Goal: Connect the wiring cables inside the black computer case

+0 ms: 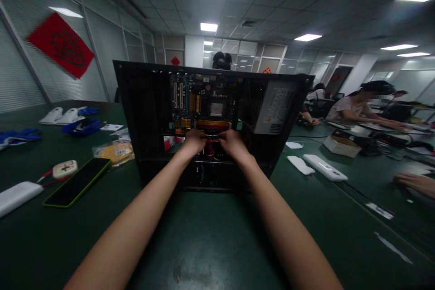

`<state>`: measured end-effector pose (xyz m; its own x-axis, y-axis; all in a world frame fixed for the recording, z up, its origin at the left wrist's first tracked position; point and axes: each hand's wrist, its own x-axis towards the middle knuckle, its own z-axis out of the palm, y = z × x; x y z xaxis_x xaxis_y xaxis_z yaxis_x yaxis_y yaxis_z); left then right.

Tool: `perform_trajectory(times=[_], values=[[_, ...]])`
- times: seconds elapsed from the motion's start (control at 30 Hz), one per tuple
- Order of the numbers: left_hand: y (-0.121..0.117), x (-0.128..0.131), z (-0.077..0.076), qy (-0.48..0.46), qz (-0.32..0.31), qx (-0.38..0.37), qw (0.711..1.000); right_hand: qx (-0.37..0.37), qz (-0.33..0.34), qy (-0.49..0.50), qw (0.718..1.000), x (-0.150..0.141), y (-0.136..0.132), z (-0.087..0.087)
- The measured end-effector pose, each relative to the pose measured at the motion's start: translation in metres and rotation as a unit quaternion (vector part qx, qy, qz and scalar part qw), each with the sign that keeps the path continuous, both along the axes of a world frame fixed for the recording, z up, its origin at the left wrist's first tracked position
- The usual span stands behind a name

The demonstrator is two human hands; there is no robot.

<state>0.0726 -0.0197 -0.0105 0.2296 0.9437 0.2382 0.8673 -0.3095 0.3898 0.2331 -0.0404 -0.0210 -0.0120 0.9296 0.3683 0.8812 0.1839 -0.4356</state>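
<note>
An open black computer case (149, 113) stands on the table with its inside facing me. Inside it the motherboard (204, 88) shows slots and a square metallic processor socket (216, 108). My left hand (194, 142) and my right hand (233, 142) reach in below the orange memory slots (213, 125), a short gap between them. Their fingers are bent and pressed together around something small and dark that I cannot make out. Thin red wires (211, 148) hang just below the fingertips. A power supply (277, 106) with a label is at the case's upper right.
On the left lie a green-edged phone (78, 182), a white power bank (20, 197), a blue tray (81, 127) and a yellow packet (113, 152). A white device (325, 167) and an open box (341, 144) are at right. Co-workers sit beyond; one person's hand (416, 183) rests at the right edge.
</note>
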Motion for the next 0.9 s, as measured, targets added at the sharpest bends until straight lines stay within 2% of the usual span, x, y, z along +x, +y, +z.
perform_trajectory(times=[0.3, 0.47, 0.67, 0.9], values=[[0.005, 0.004, -0.001, 0.000, 0.018, 0.002, 1.000, -0.009, -0.008, -0.012, 1.000, 0.002, 0.005, -0.005], [0.006, 0.005, -0.001, -0.005, 0.034, -0.010, 0.999, -0.020, -0.012, -0.025, 0.999, 0.000, 0.001, -0.002], [0.007, 0.004, -0.002, -0.023, 0.032, -0.020, 0.999, -0.036, -0.013, -0.039, 0.999, -0.002, -0.003, 0.002], [0.014, 0.002, -0.008, -0.011, 0.018, 0.006, 1.000, -0.041, -0.021, -0.047, 0.998, -0.002, -0.001, 0.000]])
